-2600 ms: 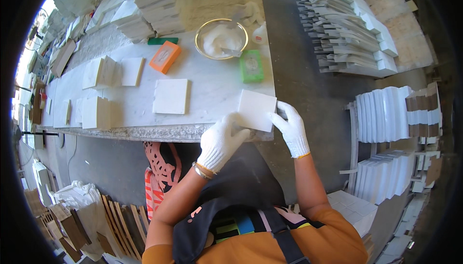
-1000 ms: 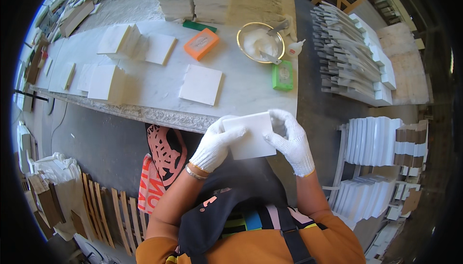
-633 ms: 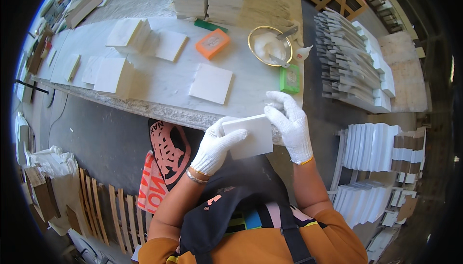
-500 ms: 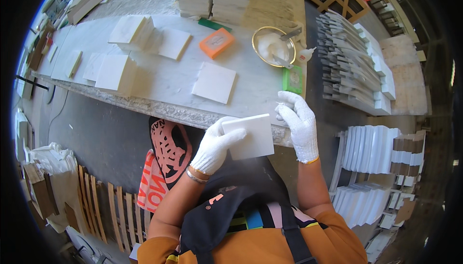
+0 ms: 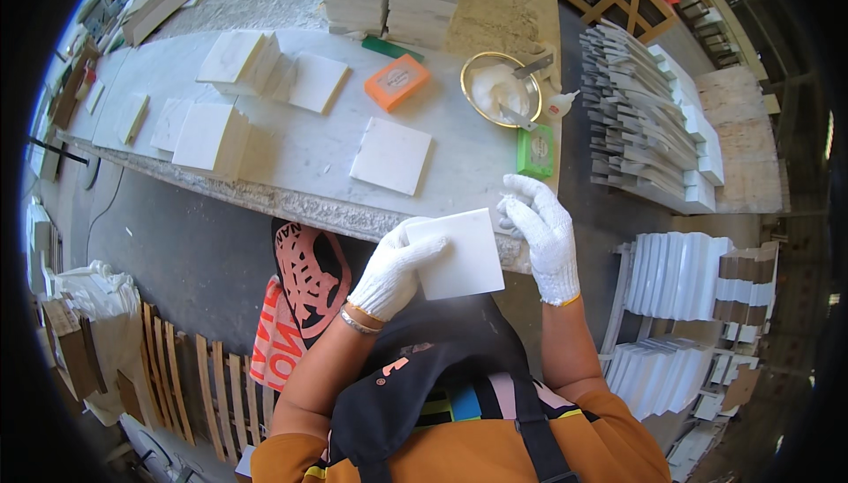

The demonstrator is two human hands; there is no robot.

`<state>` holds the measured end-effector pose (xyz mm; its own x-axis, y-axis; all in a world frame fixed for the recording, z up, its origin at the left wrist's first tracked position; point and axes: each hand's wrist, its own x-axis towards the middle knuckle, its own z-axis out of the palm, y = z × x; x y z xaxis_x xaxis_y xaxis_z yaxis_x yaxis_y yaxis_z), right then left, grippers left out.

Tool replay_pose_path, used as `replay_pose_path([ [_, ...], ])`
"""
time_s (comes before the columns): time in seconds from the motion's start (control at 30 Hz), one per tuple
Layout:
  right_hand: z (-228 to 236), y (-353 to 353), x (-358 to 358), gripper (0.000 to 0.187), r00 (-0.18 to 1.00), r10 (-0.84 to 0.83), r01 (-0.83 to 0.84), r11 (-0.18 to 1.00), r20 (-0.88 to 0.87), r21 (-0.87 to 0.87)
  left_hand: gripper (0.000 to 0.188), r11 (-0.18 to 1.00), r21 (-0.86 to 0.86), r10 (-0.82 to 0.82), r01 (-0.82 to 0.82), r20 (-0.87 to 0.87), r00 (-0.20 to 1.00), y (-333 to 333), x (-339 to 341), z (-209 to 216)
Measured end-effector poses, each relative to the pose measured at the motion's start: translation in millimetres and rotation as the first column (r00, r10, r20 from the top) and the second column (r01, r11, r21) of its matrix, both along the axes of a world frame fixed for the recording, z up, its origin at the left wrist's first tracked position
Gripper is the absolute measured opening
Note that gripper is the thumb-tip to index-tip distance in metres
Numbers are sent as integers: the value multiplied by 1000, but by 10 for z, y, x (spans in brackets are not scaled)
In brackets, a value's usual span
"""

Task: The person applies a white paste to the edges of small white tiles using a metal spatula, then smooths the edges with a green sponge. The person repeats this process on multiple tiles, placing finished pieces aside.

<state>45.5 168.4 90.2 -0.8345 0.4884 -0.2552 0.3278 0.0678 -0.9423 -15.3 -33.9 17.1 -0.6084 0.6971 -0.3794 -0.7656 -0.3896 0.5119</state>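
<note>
Have two white tile stacks (image 5: 207,140) at left on worktop (image 5: 300,161), then loose tile (image 5: 391,155) and orange box (image 5: 397,83). Pinching white square tile (image 5: 464,258) by left edge with left gloved hand (image 5: 389,273), in air near worktop's front edge. Holding right gloved hand (image 5: 544,234) beside tile's right edge with fingers bunched; can't tell if pinching anything.

"Which left-side items were recorded?"
"One white-knit-gloved left hand (image 5: 389,269): closed in a flat pinch, thumb laid across toward the right. One bare left forearm (image 5: 322,370): it slanted up and rightward."
"And the right side?"
"One white-knit-gloved right hand (image 5: 545,234): it was raised slightly higher, fingers bent inward toward the left; whether fingertips met thumb was unclear. One bare right forearm (image 5: 566,342): it stood nearly upright."
</note>
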Motion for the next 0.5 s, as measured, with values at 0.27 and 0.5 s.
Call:
replay_pose_path([
  [0.27, -120, 354, -71, 30, 993, -48, 75, 961, -106, 267, 34, 998, -54, 36, -42, -112, 993, 113, -83, -94],
  [0.5, -181, 970, -534, 32, 987, 100, 69, 445, -126, 893, 38, 988, -146, 20, -58, -253, 967, 427, -559, -11],
])
